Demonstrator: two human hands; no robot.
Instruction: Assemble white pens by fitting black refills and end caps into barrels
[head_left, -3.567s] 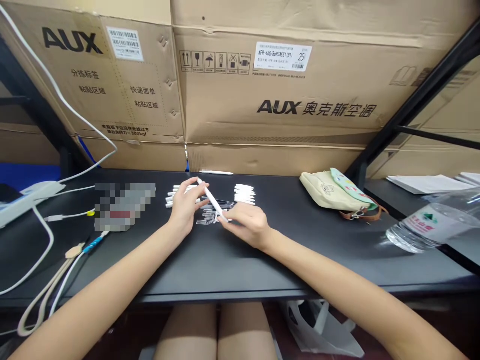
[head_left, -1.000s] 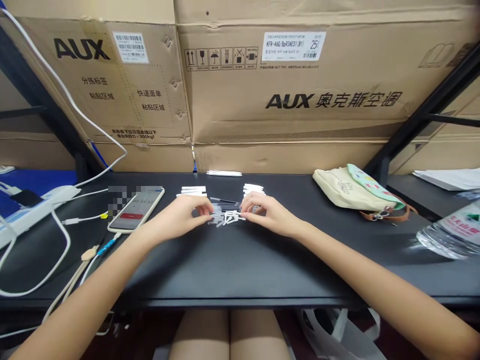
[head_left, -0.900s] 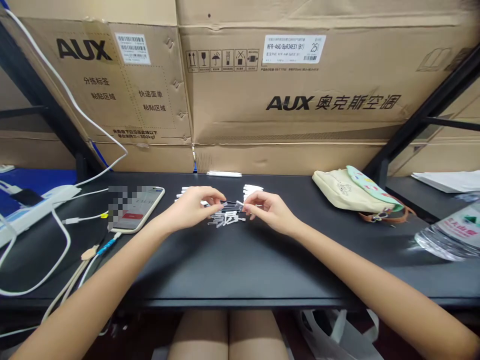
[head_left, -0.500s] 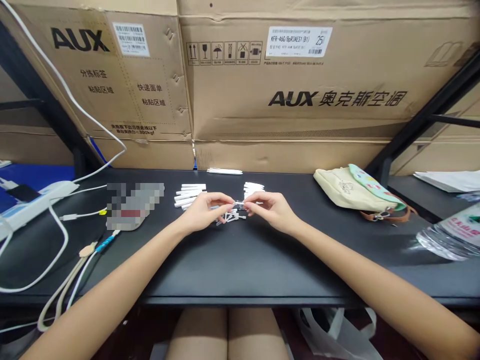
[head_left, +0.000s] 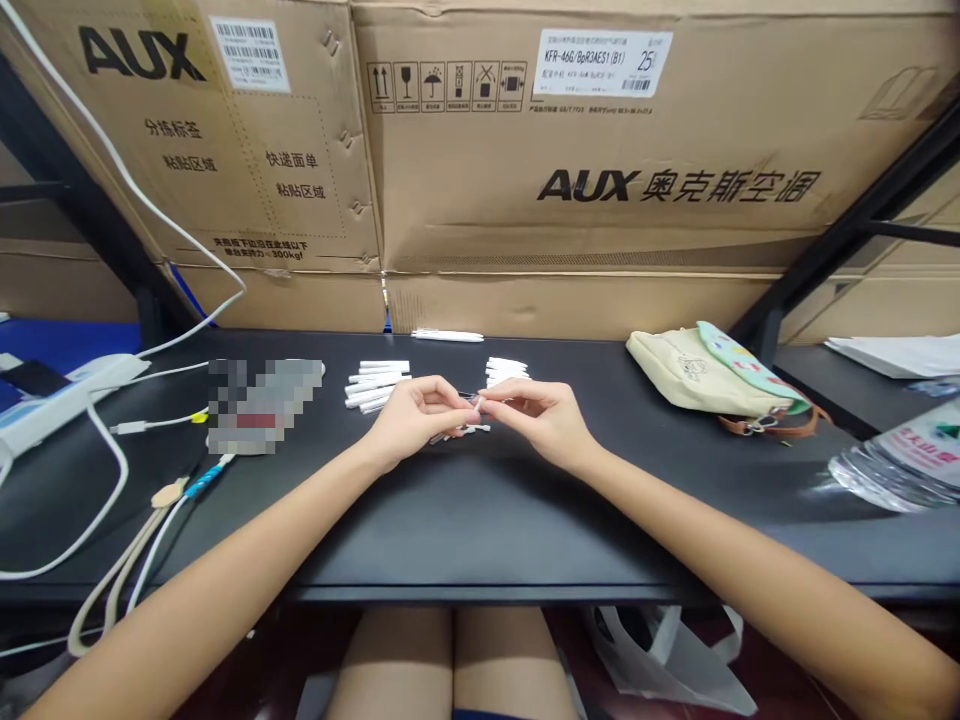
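My left hand (head_left: 414, 415) and my right hand (head_left: 537, 412) meet above the black desk (head_left: 480, 520), fingertips pinching a thin transparent plastic piece (head_left: 472, 400). Its exact shape is too small to make out. Below my fingers lie a few loose transparent pieces (head_left: 461, 432), partly hidden by my hands. Left of my left hand is a neat row of white pen barrels (head_left: 377, 383). A smaller bunch of white barrels (head_left: 507, 372) sits just beyond my right fingers. One white pen (head_left: 448, 336) lies alone at the desk's back edge.
Large AUX cardboard cartons (head_left: 585, 170) stand along the back of the desk. On the left are a pixelated phone (head_left: 262, 407), a power strip (head_left: 67, 395) and white cables. A canvas bag (head_left: 709, 375) sits on the right, with a plastic water bottle (head_left: 900, 470) beyond it.
My hands have risen from the transparent pieces and come together, now pinching one piece between them. Fewer loose pieces show on the desk, and the view has tilted slightly.
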